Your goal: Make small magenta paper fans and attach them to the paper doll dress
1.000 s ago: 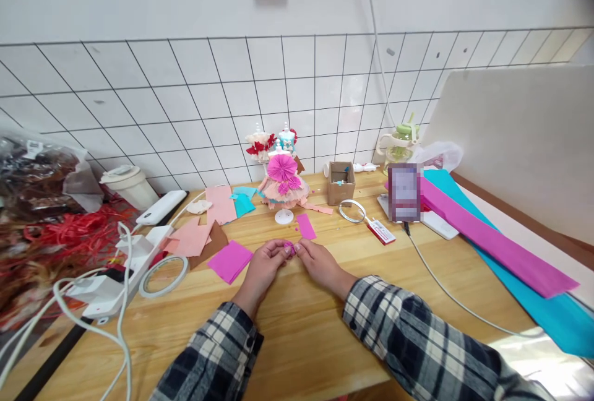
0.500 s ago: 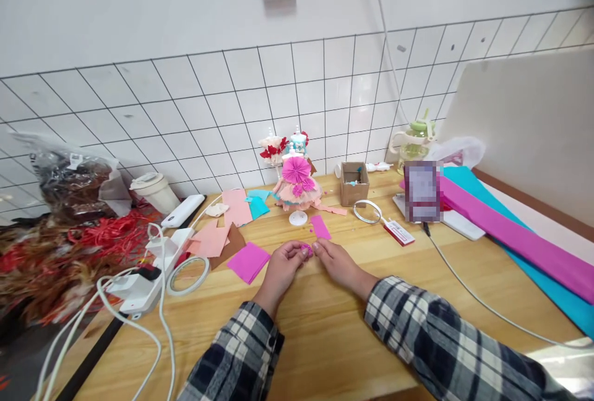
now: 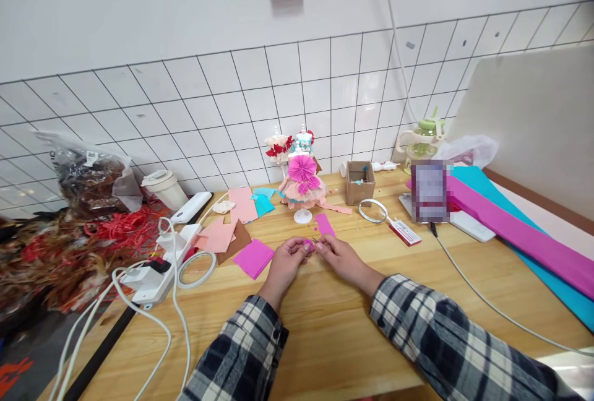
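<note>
Tabletop (image 3: 334, 339), cardboard box (image 3: 361, 193) beyond hands (image 3: 342, 258)

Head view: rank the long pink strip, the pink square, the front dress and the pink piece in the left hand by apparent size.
1. Long pink strip
2. Front dress
3. Pink square
4. Pink piece in the left hand, partly hidden

Long plaid sleeves (image 3: 445, 333) in dark navy and cream, buttoned cuffs (image 3: 388, 303).
</note>
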Demonstrator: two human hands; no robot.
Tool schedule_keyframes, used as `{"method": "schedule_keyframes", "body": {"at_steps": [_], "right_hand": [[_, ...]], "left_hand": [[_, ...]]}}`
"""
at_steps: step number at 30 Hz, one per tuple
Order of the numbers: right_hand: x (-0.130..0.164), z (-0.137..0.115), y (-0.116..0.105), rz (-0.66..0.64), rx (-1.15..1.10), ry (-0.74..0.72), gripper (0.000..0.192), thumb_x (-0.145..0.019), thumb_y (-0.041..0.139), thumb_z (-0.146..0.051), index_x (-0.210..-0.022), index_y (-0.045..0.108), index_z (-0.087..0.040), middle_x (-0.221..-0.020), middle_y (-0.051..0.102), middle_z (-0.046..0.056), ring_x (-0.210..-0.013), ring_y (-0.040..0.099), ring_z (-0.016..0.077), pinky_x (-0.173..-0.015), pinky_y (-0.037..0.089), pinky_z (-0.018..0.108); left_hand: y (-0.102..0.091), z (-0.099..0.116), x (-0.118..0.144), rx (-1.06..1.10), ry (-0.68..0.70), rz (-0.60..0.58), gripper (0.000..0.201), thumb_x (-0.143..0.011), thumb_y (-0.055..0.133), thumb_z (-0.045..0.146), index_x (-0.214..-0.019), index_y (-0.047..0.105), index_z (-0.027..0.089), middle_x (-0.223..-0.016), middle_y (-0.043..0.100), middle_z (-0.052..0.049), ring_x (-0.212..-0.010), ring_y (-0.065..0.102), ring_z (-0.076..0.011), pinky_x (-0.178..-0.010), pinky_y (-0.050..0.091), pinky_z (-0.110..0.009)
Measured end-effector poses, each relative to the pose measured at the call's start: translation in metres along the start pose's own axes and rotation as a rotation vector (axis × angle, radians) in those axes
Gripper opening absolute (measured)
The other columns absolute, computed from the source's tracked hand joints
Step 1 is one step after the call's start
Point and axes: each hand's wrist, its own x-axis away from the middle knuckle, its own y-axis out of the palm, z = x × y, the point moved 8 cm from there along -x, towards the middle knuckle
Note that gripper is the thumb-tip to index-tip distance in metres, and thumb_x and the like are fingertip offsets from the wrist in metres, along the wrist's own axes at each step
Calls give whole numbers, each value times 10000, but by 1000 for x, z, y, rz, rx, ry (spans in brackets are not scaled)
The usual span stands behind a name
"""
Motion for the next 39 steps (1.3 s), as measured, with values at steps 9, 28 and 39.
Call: {"method": "schedule_keyframes", "body": {"at_steps": [9,28,39], "right_hand": [[-1,7,-12,7,250,43,286,-897,450,-419,-1075,559,-224,-960,670,48,-850,598,184,-712,385,272],[-2,6,-15,57,105,71,284,-831,529,-440,-984,630,-223,-745,627,-1,-624,519,133,-581,362,240],[-6,9,-12,129,-79,89,199,-773,562,-375,-776,621,-185,-529,383,-57,-513,376,104,-492,276,224]], "left_hand": [[-4,0,-2,11,10,39,513,-683,730,406,-1097,560,155,-818,694,-59,-778,634,-167,-660,460,-247],[-2,1,-2,-104,34,25,368,-664,733,390,-938,667,154,-954,697,-87,-853,625,-196,-725,458,-275],[9,8,1,-167,118,-78,410,-690,724,366,-1025,610,157,-898,695,-79,-854,643,-203,-796,475,-313]]}}
